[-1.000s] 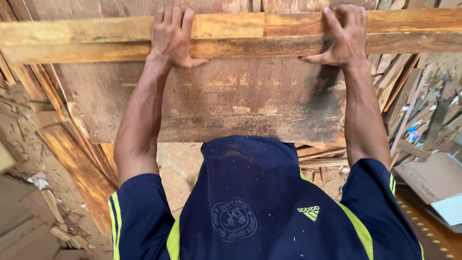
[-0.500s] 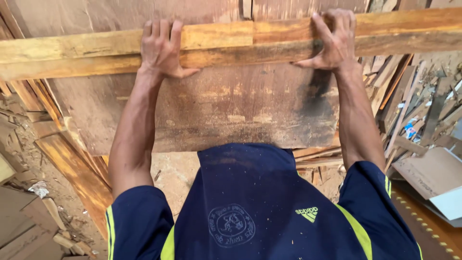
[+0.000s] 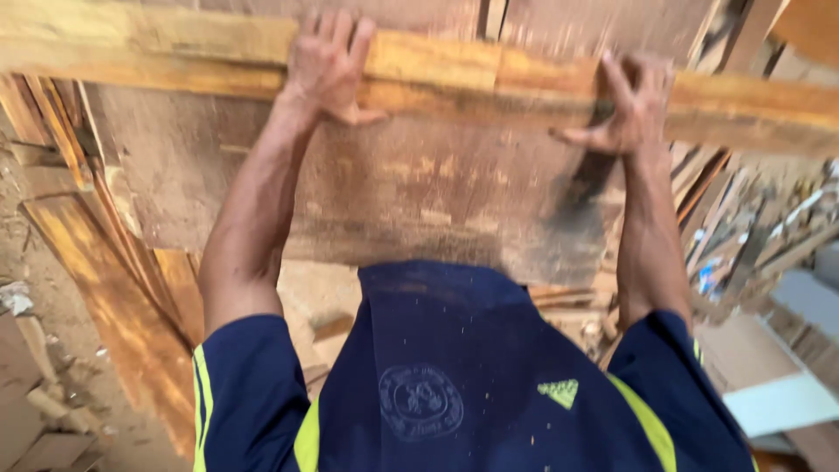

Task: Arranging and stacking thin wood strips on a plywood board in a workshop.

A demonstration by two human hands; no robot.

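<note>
A long yellowish wooden beam (image 3: 472, 74) runs across the top of the view, lying on a wide, worn brown board (image 3: 411, 192). My left hand (image 3: 330, 65) is pressed palm-down over the beam left of centre, fingers wrapped over its far edge. Further right, my right hand (image 3: 631, 100) grips the same beam with fingers spread. Both arms reach straight out from my dark blue shirt with yellow stripes. The picture is blurred by motion.
Orange-brown planks (image 3: 114, 288) lean at the left beside a dusty floor with wood scraps (image 3: 44, 411). A heap of offcuts and strips (image 3: 760, 227) lies at the right, with a pale flat sheet (image 3: 778, 393) below it.
The beam has swung from tilting up to the right into tilting down to the right, and both hands have shifted with it. The view has turned and blurred.
</note>
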